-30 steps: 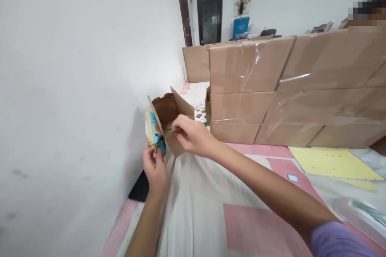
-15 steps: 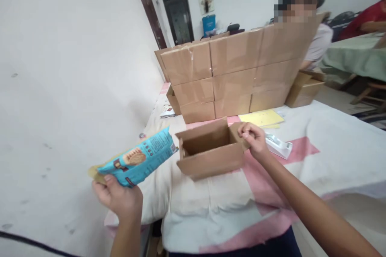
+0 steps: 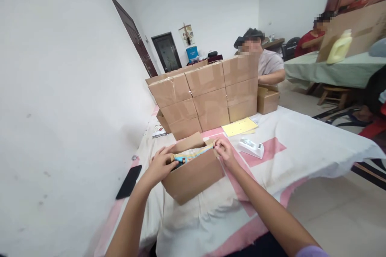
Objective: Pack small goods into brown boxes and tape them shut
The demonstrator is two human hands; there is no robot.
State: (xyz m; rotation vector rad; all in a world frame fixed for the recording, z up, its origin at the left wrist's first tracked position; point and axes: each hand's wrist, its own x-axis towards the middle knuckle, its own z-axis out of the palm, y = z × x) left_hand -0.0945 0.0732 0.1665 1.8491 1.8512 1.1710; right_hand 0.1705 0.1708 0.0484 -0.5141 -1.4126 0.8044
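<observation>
A blue and yellow snack bag (image 3: 193, 156) lies mostly inside an open cardboard box (image 3: 196, 176), its upper edge showing at the box mouth. My left hand (image 3: 161, 164) is at the box's left end, thumb and fingers closed about the bag's near end. What its fingertips touch inside is partly hidden. At the opposite end, my right hand (image 3: 224, 152) pinches the box's right corner by the flap, close to the bag's other end. The box sits on a cloth-covered table (image 3: 193, 221), its flaps up.
Stacked taped cartons (image 3: 208, 96) form a wall behind the box. Yellow paper (image 3: 239, 127) and a white tape dispenser (image 3: 251, 147) lie to the right. A black flat object (image 3: 129, 182) rests at left beside the wall. One person (image 3: 271, 64) sits behind the cartons, another (image 3: 310, 42) farther right.
My left hand has brought the snack bag from the left down into the box. My right hand stays at the box's right end. The view has turned right.
</observation>
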